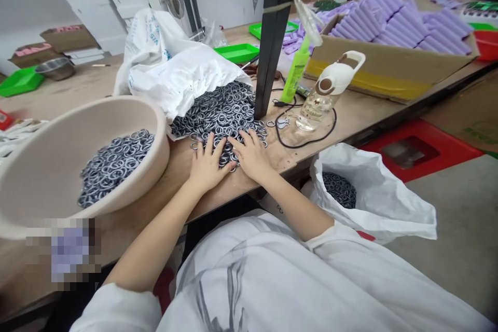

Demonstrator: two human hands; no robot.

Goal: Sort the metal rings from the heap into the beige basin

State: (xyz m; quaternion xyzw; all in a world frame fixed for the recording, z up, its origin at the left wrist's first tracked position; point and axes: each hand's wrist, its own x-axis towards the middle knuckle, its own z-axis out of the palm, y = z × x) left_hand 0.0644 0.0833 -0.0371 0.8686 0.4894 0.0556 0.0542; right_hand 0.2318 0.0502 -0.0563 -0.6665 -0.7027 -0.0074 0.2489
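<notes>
Right now, the loose heap of dark grey rings (223, 109) lies at twelve o'clock from you, spilling from the mouth of a white sack (175, 72) onto the workbench (235, 184). Your left hand (208, 170) rests between six and seven o'clock on the heap, your right hand (251, 155) at five o'clock. Both touch the near fringe of rings, so neither is clearly nearer. Your hands lie palm down with the fingers spread and pointing away from you; neither is clenched, and you cannot tell whether any ring is caught under a palm. Each ring is round, so there is no long axis to line up with; the heap itself widens out of the sack toward your fingertips.

At nine o'clock sits a wide beige basin (54, 155), closer to your left hand. The ring batch (116, 163) inside is gathered against its right-hand side, with much of the bottom bare. Between three and four o'clock, below the bench edge and closer to your right hand, a second white bag (392, 199) gapes, showing similar rings (338, 189) inside. At two o'clock stands a clear drinking bottle (319, 98) with a white lid; beyond it, a cardboard carton (381, 70) is piled above its rim with lilac ribbed pieces (373, 21).
</notes>
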